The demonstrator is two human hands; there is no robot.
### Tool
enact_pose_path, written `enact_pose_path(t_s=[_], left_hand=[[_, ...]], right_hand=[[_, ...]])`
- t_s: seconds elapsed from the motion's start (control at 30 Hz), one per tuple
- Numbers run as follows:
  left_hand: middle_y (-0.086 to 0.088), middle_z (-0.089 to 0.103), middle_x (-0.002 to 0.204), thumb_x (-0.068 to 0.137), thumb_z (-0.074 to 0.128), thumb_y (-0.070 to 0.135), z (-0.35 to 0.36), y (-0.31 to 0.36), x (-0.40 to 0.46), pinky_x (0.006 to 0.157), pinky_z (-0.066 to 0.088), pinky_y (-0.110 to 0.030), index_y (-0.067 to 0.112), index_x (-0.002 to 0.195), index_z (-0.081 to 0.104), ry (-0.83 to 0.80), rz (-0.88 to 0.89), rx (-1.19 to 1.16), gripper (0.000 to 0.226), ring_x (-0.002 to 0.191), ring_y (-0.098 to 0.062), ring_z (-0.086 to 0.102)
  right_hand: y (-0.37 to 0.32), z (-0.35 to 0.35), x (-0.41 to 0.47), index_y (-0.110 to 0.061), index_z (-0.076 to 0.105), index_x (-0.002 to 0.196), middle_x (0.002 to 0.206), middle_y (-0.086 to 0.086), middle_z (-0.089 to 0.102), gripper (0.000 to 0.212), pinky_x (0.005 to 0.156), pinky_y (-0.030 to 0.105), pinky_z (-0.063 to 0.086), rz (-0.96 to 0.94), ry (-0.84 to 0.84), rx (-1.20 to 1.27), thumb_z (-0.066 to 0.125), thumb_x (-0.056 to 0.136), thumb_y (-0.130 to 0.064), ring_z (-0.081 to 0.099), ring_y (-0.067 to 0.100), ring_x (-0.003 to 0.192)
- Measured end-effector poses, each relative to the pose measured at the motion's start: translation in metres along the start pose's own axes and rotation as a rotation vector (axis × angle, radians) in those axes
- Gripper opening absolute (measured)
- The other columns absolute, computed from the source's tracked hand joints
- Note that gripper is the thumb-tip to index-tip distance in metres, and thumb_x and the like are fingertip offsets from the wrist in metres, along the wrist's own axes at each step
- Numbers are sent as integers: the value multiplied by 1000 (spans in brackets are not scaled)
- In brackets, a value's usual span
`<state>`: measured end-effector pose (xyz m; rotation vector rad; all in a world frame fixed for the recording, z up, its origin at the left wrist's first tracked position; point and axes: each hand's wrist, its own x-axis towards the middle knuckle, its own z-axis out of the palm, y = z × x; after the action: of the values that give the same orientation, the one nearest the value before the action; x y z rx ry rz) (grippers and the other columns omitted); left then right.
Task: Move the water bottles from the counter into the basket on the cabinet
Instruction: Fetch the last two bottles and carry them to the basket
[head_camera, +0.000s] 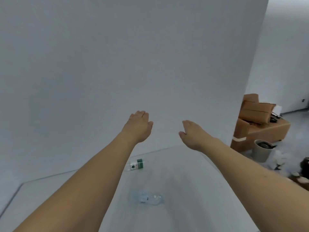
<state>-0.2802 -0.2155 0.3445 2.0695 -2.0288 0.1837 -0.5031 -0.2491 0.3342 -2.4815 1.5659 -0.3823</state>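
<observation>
White counter (167,218) fills the lower field, meeting a plain white wall (117,56) behind. Nearest the viewer, a clear bottle (146,199) lies on its side on the counter, long axis roughly left to right; which end carries the cap cannot be told through the blur. Farther back, a second bottle (136,164) with a green label also lies on its side near the counter's rear edge, long axis left to right, its left end hidden behind the left forearm. Both bare arms extend forward above the counter. Left hand (138,126) and right hand (192,134) are held palm-down, fingers loosely spread, well apart from each other and grasping nothing, above and beyond both bottles. At far right, on the floor, stand stacked cardboard boxes (257,124) and a grey bin (261,152) holding dark contents.
</observation>
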Motion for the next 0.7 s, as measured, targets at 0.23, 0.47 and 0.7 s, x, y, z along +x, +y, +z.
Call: enact_pose_path(t_s=[0.23,0.47,0.7], left_hand=[[-17,21,159,106,26,32,-17,-120,-81,120,9,-41,0,152,23,-13,-318,88,56,147,-28,15],[-16,25,158,106,28,31,-2,-138,-78,118,13,-40,-1,150,26,-37,-328,106,54,145,-27,18],[-14,24,159,106,30,32,46,-154,-41,119,12,-39,1,151,26,-86,-349,-21,55,146,-26,17]], right_hand=[[-119,49,27,0,15,149,159,15,15,57,116,34,13,-302,-90,1,32,102,-28,14,26,145],[-126,69,56,-1,13,150,159,14,12,58,116,34,10,-295,-150,0,31,102,-27,11,24,147],[-109,108,96,-2,15,150,158,14,17,57,116,35,13,-252,-219,16,33,101,-28,14,25,145]])
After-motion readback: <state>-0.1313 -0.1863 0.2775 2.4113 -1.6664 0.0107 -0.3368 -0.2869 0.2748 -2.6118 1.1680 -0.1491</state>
